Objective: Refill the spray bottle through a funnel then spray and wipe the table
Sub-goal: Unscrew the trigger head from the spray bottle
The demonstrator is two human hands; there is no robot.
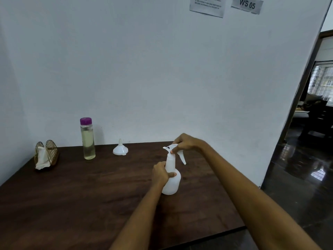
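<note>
A white spray bottle (172, 183) stands upright on the dark wooden table (90, 192), right of centre. My left hand (161, 173) grips the bottle's narrow neck from the left. My right hand (187, 142) holds the white trigger spray head (177, 152) on top, fingers curled over it. A white funnel (120, 150) sits upside down near the wall, left of the spray bottle. A tall clear bottle (88, 139) with a purple cap holds pale yellowish liquid and stands further left.
A wicker holder (52, 150) with a white cloth (41, 158) tucked in it stands at the table's far left. The white wall runs along the table's back edge. The table's right edge borders an open doorway (310, 123) with a glossy dark floor.
</note>
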